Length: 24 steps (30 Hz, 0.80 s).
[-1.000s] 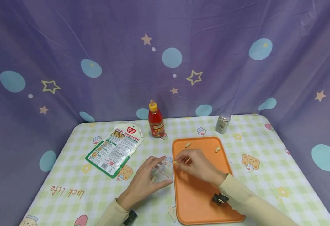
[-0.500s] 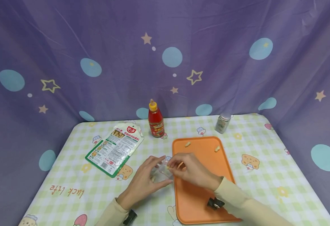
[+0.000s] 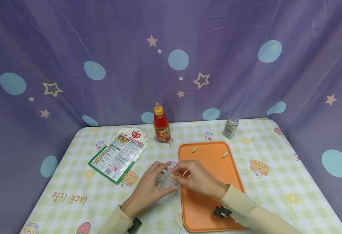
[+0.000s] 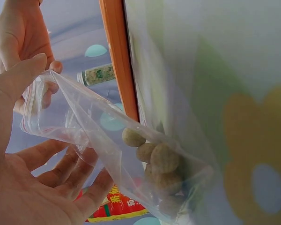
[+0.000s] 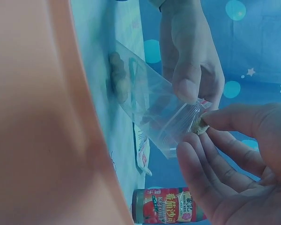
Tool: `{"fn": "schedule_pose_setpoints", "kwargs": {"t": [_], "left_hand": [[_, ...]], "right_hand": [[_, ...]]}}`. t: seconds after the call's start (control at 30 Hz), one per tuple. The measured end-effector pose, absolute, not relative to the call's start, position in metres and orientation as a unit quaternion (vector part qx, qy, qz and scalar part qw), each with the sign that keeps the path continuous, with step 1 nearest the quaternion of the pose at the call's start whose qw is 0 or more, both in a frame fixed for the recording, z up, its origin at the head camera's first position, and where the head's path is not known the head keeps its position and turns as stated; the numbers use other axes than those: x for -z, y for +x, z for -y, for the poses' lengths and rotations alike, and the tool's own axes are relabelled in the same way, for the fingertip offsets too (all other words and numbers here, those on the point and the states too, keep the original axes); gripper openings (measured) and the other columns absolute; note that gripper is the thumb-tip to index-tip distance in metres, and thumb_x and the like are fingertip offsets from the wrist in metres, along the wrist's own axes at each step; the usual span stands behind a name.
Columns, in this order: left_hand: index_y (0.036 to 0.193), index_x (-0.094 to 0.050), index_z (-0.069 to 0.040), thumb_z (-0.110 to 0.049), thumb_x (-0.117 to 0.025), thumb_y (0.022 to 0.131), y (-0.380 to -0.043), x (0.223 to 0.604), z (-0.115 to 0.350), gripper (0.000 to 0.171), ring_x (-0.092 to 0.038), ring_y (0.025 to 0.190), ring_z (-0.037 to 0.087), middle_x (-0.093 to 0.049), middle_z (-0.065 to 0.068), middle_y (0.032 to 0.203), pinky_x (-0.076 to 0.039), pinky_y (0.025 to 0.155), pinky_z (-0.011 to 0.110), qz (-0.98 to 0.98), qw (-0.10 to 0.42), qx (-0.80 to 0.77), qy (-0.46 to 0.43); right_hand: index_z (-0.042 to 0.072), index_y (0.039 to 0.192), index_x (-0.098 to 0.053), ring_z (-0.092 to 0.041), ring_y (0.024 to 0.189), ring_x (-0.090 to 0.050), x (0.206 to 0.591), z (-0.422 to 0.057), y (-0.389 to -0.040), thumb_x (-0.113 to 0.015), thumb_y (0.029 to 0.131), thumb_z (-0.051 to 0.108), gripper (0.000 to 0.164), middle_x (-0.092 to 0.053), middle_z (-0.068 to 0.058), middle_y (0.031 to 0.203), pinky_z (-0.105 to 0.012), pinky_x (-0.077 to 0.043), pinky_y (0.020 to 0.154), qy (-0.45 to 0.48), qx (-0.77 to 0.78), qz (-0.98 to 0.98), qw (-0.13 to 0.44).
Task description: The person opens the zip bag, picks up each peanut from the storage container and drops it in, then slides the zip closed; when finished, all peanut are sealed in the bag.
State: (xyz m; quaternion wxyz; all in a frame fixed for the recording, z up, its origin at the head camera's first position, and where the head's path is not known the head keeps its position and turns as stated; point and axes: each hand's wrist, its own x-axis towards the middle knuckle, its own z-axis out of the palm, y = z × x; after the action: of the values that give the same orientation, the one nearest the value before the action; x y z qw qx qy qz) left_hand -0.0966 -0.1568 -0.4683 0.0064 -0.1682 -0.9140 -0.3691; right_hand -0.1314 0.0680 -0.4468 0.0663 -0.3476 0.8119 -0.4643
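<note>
My left hand (image 3: 150, 187) holds a clear zip bag (image 4: 100, 133) near its mouth, thumb on one side and fingers on the other. Several peanuts (image 4: 165, 159) lie bunched at the bag's bottom. A single peanut (image 5: 199, 126) is pinched between the thumb and fingertips of my right hand (image 3: 199, 178), right at the bag's mouth. Under the right forearm lies the orange tray (image 3: 198, 208), its left edge beside the bag. Near the tray's far end are two loose peanuts, one on the left (image 3: 194, 149) and one on the right (image 3: 225, 154).
A red sauce bottle (image 3: 162, 130) with a yellow cap stands behind the tray's left corner. The white and green food pouch (image 3: 119, 156) lies flat at the left. At the back right is a small seasoning jar (image 3: 230, 128). A purple curtain (image 3: 124, 91) hangs behind the table.
My right hand has moved left from over the tray's edge to the bag's mouth, carrying the peanut. The left hand and the bag have stayed in place.
</note>
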Motion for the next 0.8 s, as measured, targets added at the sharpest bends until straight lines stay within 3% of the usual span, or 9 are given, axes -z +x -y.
{"fn": "schedule_pose_setpoints", "kwargs": {"t": [0.47, 0.8], "left_hand": [[0.149, -0.057, -0.029, -0.057, -0.088, 0.077, -0.0969, 0.4681, 0.1568, 0.083, -0.061, 0.109, 0.005, -0.064, -0.01, 0.124, -0.053, 0.086, 0.026, 0.912, 0.015, 0.371, -0.176], [0.149, -0.059, -0.021, -0.051, -0.091, 0.077, -0.0958, 0.4676, 0.1562, 0.084, -0.061, 0.108, 0.006, -0.065, -0.008, 0.124, -0.054, 0.086, 0.026, 0.912, 0.018, 0.371, -0.177]], "right_hand": [[0.017, 0.103, -0.077, 0.002, 0.083, -0.067, 0.444, -0.067, -0.1296, -0.074, 0.096, 0.013, 0.008, -0.075, 0.008, 0.095, -0.023, -0.06, 0.076, -0.34, 0.464, -0.814, 0.075], [0.01, 0.107, -0.077, 0.001, 0.084, -0.067, 0.4443, -0.0689, -0.1297, -0.074, 0.096, 0.011, 0.012, -0.076, 0.005, 0.098, -0.025, -0.06, 0.077, -0.345, 0.464, -0.813, 0.077]]}}
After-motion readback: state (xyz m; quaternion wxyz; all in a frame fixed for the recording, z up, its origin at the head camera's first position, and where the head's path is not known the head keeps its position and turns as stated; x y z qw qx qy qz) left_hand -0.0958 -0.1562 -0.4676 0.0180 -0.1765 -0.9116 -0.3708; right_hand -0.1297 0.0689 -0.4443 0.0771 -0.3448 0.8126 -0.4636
